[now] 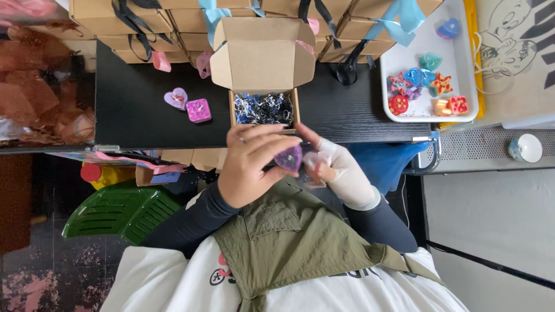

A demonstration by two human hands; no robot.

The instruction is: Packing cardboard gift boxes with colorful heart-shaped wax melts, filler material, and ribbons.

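Purple heart candle point(288, 158) pinched in left hand point(250, 167), gloved right hand point(341, 170) touching it, two candles point(188, 104) on table point(139, 115), one open box point(263, 107).

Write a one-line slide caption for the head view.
Left hand and gloved right hand hold a purple heart-shaped piece by an open cardboard box of shredded paper.

Dark long sleeves, olive apron, white shirt, whitish glove on right hand point(347, 173).

A white tray point(466, 69) of colourful moulded shapes point(428, 86) sits on the black bench point(144, 110). Ribboned cardboard boxes point(139, 23) are stacked behind. A green chair point(115, 211) stands below.
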